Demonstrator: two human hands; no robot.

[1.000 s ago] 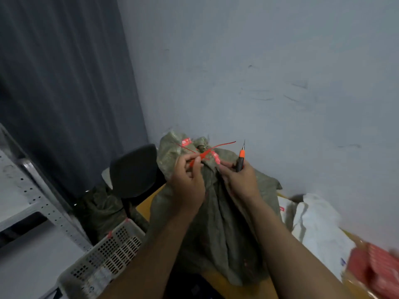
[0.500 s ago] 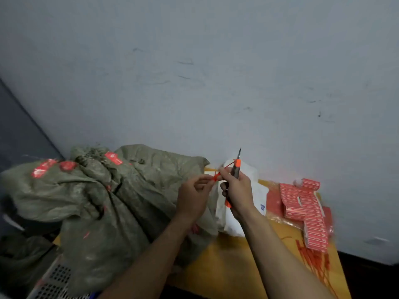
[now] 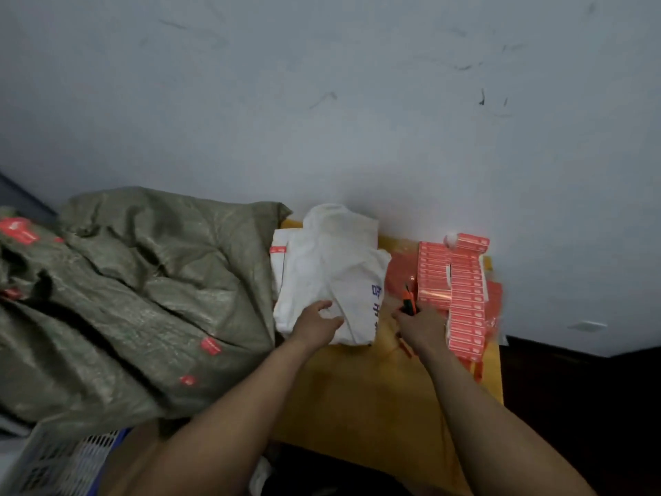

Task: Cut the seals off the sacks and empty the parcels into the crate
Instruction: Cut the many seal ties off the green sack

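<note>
A large olive woven sack (image 3: 143, 302) with small red labels lies slumped over the left of the yellow table (image 3: 361, 399). A white folded sack (image 3: 332, 266) with blue print lies beside it against the wall. My left hand (image 3: 316, 323) hovers at the white sack's near edge, fingers loosely spread and holding nothing. My right hand (image 3: 420, 325) grips the orange-and-black cutter (image 3: 408, 298), blade end pointing away, just left of the red seal strips (image 3: 452, 288). A white perforated crate (image 3: 53, 463) shows at the bottom left under the olive sack.
Stacks of red seal tags (image 3: 465, 316) fill the table's right end against the grey wall (image 3: 357, 102). Loose red ties (image 3: 404, 343) lie by my right wrist. The table's right edge drops to dark floor (image 3: 579, 406).
The view swung right from the olive sack's neck. Both hands moved away from the sack to the table's right end; the red seal pinched in my left hand is gone from it.
</note>
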